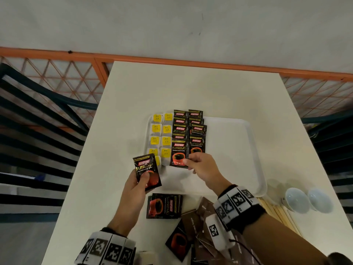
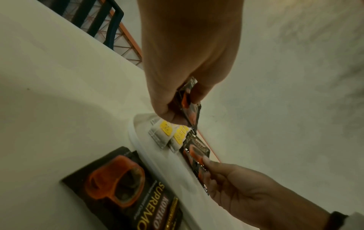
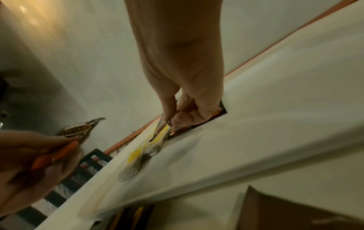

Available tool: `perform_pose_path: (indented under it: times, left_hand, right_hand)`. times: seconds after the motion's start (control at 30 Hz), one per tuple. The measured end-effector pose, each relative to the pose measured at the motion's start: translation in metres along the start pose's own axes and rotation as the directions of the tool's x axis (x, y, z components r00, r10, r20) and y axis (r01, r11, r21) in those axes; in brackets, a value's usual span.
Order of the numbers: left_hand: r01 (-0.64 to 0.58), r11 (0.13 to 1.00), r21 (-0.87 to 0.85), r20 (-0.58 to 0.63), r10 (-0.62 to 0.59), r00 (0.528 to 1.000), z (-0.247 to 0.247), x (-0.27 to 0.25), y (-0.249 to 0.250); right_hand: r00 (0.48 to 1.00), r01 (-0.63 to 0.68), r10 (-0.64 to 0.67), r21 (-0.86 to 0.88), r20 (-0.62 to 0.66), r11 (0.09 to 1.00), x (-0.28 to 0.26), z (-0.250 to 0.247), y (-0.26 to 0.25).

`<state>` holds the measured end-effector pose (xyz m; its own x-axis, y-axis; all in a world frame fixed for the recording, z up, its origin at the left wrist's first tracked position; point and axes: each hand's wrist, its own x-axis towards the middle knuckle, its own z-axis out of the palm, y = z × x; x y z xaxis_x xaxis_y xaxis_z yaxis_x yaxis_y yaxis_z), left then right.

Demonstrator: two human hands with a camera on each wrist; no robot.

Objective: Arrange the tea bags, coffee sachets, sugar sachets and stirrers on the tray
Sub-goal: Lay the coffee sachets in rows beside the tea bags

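Left hand (image 1: 133,190): fingers and thumb curled round 1 black coffee sachet (image 1: 147,172), held upright and slightly tilted above the worktop (image 1: 133,96), just left of the tray (image 1: 238,150). Right hand (image 1: 202,167): thumb and fingertips pinch the near edge of another coffee sachet (image 1: 178,153), which lies at the front of the left coffee column on the tray; the right wrist view confirms the pinch.

Writing: each coffee sachet reads "KOPIKO" on a red band and "SUPREMO" in gold, above a picture of an orange-red cup. The smaller line beneath is too fine to read.

Tray contents: white, rectangular, rounded corners. Its left part carries 2 columns of tea bags (image 1: 160,136), pale pouches with square yellow tags, overlapped like tiles. Directly right of them stand 2 columns of black coffee sachets (image 1: 198,131), also overlapped, the farthest pair reaching past the tray's far rim. The right half of the tray is bare.

Worktop, near side: a small stack of coffee sachets (image 1: 164,206) lies sideways, another black sachet nearer still, with brown sachets (image 1: 193,220) heaped beside them under the right forearm. Pale wooden stirrers (image 1: 275,209) lie off the tray's near right corner, next to 2 small white bowls (image 1: 307,200).
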<state>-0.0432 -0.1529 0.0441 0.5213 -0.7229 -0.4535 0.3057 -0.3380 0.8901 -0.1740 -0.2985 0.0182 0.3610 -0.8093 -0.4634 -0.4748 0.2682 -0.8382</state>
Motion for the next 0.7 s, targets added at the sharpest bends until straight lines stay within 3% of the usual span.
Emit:
perform_pose_path:
  times: [0.17, 0.43, 0.53, 0.63, 0.7]
  left_hand:
    - [-0.018, 0.998, 0.059, 0.023, 0.017, 1.000, -0.001, -0.005, 0.000]
    - [-0.016, 0.998, 0.065, 0.046, 0.013, 0.999, -0.003, -0.007, -0.006]
    - [-0.033, 0.997, 0.064, 0.039, 0.030, 0.999, -0.001, -0.008, -0.006]
    - [-0.046, 0.997, 0.055, 0.031, 0.045, 0.999, 0.003, -0.008, -0.006]
    - [-0.066, 0.994, 0.090, 0.056, 0.062, 0.997, 0.007, -0.008, -0.005]
  right_hand:
    - [0.995, -0.019, 0.013, -0.059, -0.098, 0.998, 0.013, 0.008, 0.009]
    - [0.985, 0.063, -0.084, -0.143, -0.149, 0.988, 0.011, 0.011, 0.016]
    - [0.972, 0.116, -0.166, -0.278, -0.165, 0.954, -0.004, 0.009, 0.010]
    - [0.989, 0.138, -0.128, -0.149, 0.077, 0.979, -0.035, 0.009, 0.001]
    - [0.956, 0.106, -0.097, -0.016, 0.276, 0.994, -0.055, 0.008, 0.000]
